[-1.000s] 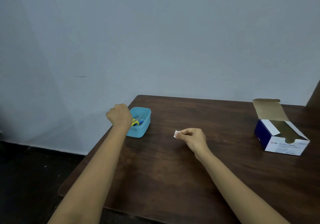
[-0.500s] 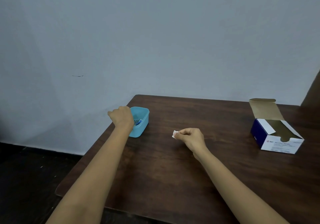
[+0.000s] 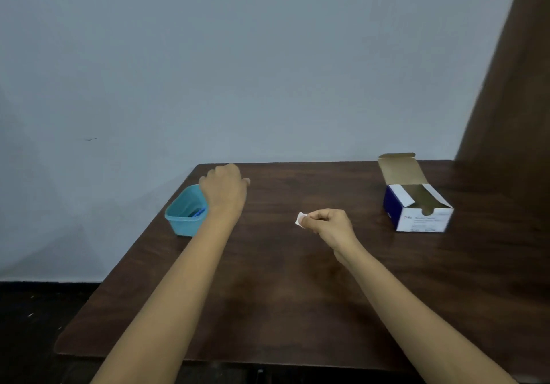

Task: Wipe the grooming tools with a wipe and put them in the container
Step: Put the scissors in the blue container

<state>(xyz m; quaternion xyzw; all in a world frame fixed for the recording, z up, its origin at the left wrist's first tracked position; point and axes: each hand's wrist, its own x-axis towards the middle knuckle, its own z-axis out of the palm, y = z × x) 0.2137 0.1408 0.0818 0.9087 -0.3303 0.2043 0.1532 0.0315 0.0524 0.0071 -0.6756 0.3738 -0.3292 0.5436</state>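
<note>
- The left hand (image 3: 223, 191) is stretched out over the far left part of the tabletop (image 3: 282, 294), with its back turned up to the camera and the forearm running straight from the near left edge.
- Its fingers bend down and away behind the knuckles, and only the thumb tip shows at its right side. I cannot tell whether it is clenched on something or holds nothing.
- That hand covers the far right corner of the container (image 3: 185, 215), a small teal tub standing near the left edge of the tabletop. Whether it touches the rim cannot be told.
- Inside the container lies a blue tool (image 3: 198, 213), partly hidden by the wrist; its kind is too small to make out.
- The right hand (image 3: 327, 225) is near the middle of the tabletop, curled into a loose fist with the knuckles facing left and the wrist bent slightly.
- Between thumb and forefinger it pinches a small white wipe (image 3: 300, 220), which sticks out to the left of the fingers, well apart from the container.
- At the far right of the tabletop stands a blue and white cardboard box (image 3: 422, 215), its lid flap raised, apart from both hands.
</note>
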